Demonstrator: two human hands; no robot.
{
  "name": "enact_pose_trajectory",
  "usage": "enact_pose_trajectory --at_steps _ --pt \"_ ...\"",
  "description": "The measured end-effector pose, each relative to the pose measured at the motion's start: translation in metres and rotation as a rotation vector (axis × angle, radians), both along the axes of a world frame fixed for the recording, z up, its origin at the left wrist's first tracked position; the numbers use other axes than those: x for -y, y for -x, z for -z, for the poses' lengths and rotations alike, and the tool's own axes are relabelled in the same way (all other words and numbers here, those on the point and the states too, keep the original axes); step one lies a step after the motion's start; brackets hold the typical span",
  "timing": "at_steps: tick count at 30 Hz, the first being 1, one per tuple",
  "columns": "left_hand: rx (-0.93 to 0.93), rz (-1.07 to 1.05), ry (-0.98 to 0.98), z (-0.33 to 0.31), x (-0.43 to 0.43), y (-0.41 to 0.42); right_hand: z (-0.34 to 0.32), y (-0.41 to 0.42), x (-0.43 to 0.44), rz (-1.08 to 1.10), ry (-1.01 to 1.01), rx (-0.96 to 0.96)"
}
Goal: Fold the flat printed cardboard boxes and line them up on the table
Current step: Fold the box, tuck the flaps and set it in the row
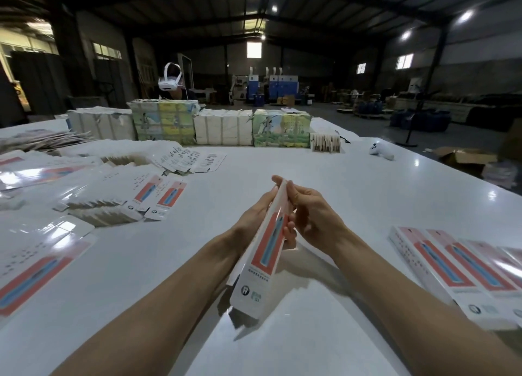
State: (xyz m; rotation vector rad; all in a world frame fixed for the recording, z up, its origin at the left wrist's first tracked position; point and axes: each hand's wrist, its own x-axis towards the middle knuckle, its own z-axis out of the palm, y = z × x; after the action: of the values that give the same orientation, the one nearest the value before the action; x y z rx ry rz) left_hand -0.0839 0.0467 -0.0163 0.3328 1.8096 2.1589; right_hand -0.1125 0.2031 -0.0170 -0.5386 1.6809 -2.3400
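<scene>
Box (265, 251) at centre frame, clasped on opposite sides by left hand (255, 213) and right hand (312, 216), lifted off table (310, 164) for squeezing open; folded row (440, 265) lower right

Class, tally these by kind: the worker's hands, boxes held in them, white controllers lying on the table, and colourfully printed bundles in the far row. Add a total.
hands: 2, left hand and right hand
held box: 1
white controller: 1
printed bundles: 2
Total: 6

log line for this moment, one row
phase: folding | left grip: holds box | right grip: holds box | folded boxes: right of table | flat boxes: left
</scene>
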Motion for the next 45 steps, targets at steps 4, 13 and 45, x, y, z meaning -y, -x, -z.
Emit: enact_pose_trajectory --at_steps 4,13,45 --pt "0.093 0.029 -0.093 0.006 0.002 0.002 0.006 0.000 0.009 0.054 -0.025 0.016" --pt "0.156 -0.171 -0.191 0.016 0.028 0.018 0.013 -0.002 0.018 0.129 -0.158 -0.112" --pt "-0.199 -0.205 0.109 0.015 -0.001 0.002 0.010 0.005 0.001 0.400 -0.157 -0.203"
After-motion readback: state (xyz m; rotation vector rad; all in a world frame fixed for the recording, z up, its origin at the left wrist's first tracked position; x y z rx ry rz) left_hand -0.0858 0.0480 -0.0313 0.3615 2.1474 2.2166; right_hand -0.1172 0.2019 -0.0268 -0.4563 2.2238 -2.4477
